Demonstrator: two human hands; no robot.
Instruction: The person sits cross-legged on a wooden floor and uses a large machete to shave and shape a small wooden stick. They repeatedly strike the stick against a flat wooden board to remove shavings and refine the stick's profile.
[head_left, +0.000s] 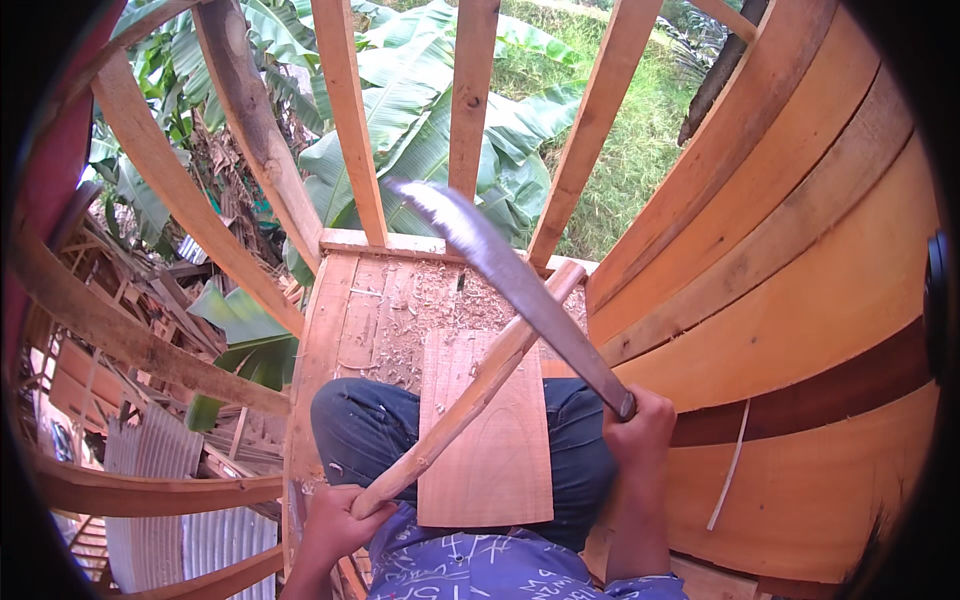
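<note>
The left hand is closed around the near end of a wooden stick, which slants up and away to the right across a board on the lap. The right hand grips a machete, its blade raised above the stick's far half, crossing it.

Board on the lap, stick slanting across it — machete above, plank wall right.
</note>
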